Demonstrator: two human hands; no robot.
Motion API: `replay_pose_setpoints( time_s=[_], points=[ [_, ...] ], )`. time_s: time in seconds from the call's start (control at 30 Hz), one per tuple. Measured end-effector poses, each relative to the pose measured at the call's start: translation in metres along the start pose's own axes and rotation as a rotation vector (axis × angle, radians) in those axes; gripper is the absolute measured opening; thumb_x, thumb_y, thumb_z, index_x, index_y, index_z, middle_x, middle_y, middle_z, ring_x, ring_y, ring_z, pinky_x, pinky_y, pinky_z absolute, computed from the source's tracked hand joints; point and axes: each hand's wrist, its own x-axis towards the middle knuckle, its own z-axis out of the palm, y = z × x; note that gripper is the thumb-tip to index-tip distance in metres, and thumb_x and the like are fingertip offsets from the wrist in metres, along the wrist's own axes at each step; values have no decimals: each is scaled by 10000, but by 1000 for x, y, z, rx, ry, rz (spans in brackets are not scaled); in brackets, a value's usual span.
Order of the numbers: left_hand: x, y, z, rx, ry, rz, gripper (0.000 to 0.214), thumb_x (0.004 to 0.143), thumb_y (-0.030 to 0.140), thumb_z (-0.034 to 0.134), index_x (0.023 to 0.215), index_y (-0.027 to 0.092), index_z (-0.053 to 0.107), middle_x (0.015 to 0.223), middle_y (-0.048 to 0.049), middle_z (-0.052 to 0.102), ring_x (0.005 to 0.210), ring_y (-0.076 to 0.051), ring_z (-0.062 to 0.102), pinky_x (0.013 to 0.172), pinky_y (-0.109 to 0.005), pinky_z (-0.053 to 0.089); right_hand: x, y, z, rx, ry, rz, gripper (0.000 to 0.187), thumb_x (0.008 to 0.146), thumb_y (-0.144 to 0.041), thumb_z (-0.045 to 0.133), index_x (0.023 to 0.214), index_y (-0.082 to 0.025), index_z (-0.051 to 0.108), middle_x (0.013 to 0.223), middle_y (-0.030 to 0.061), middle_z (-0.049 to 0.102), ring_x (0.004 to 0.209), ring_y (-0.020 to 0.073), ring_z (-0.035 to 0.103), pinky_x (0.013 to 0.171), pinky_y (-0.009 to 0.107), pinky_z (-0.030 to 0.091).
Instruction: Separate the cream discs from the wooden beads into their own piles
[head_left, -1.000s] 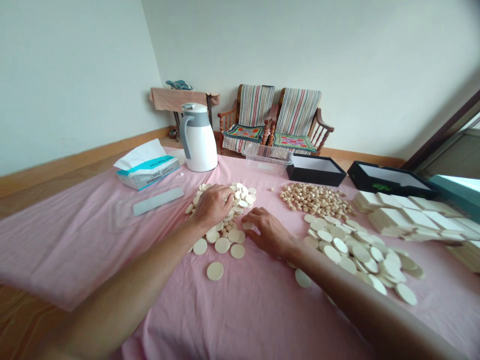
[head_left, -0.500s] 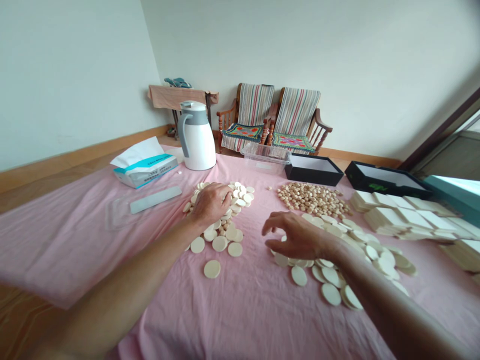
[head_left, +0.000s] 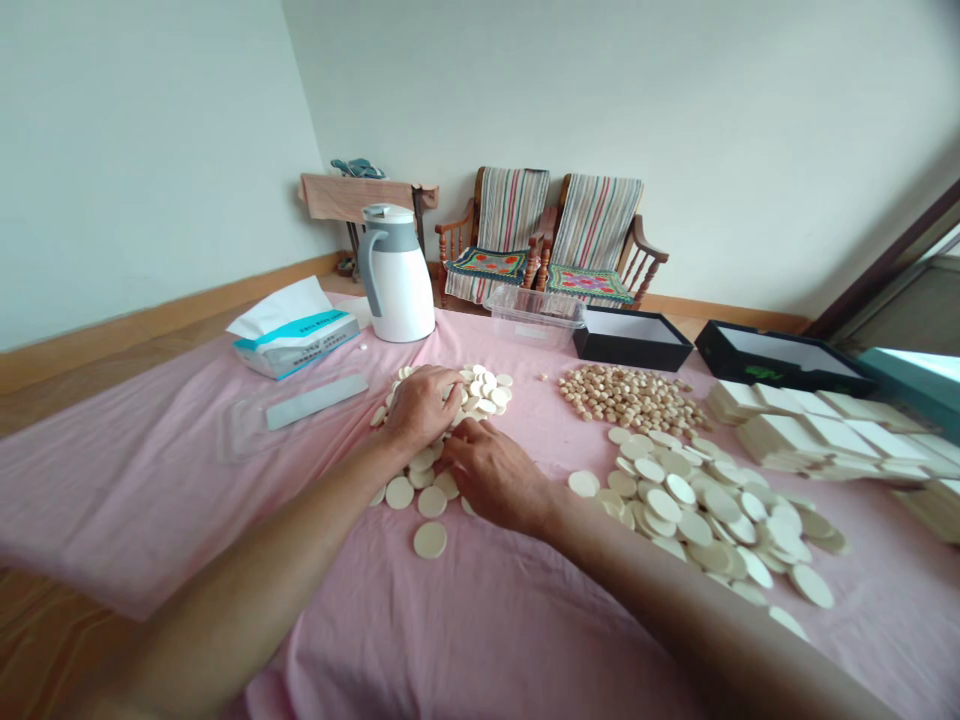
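My left hand [head_left: 424, 408] rests curled on a pile of round pale wooden discs [head_left: 491, 393]. Its thumb lies along the index finger, and the other fingertips are hidden beneath it. Close beside it, my right hand [head_left: 493, 474] reaches down to the near side of the same pile with bent fingers. Its fingertips are among the discs, so what they hold, if anything, does not show. A single disc [head_left: 430, 540] lies flat on the pink cloth [head_left: 420, 620] nearer to me. A larger heap of discs [head_left: 697, 500] spreads beyond my right forearm.
Small wooden pieces [head_left: 630, 397] form a heap behind the large disc heap. Stacked square pale pieces [head_left: 817, 440] and black boxes [head_left: 634, 355] stand at the right. A clear plastic container [head_left: 536, 318], white jug [head_left: 405, 290], tissue pack [head_left: 300, 340] and flat strip [head_left: 317, 402] lie around.
My right hand has moved left from the large disc heap to the smaller pile, beside my left hand. The left hand stays in nearly the same place.
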Motion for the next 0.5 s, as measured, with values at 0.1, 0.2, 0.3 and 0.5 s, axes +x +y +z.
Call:
replay_pose_setpoints(
  time_s=[0.1, 0.2, 0.3, 0.5],
  points=[
    [0, 0, 1, -11, 4, 12, 178, 814, 179, 516, 864, 175, 688, 881, -52, 723, 856, -208, 654, 785, -318, 498, -11, 12, -7, 56, -5, 44, 195, 849, -64, 469, 904, -147, 637, 980, 95, 561, 895, 160, 534, 791, 264, 427],
    [-1, 0, 2, -13, 14, 19, 168, 810, 177, 521, 854, 176, 684, 880, -54, 724, 852, -207, 655, 777, -315, 495, -24, 26, -17, 91, -12, 126, 175, 829, -46, 490, 895, -123, 633, 978, 104, 573, 848, 147, 554, 760, 251, 431],
    [-2, 0, 4, -15, 20, 27, 163, 805, 174, 526, 844, 180, 684, 877, -53, 725, 846, -206, 656, 764, -312, 493, -37, 40, -25, 119, -38, 186, 226, 774, -13, 523, 929, -129, 640, 929, 84, 599, 814, 148, 563, 751, 256, 430],
    [-1, 0, 4, -35, 19, 33, 176, 803, 165, 523, 844, 173, 694, 866, -56, 727, 837, -209, 658, 777, -320, 495, -49, 55, -29, 190, 30, 276, 295, 742, -7, 533, 990, -129, 635, 924, 75, 619, 785, 138, 581, 686, 232, 435]
  ],
)
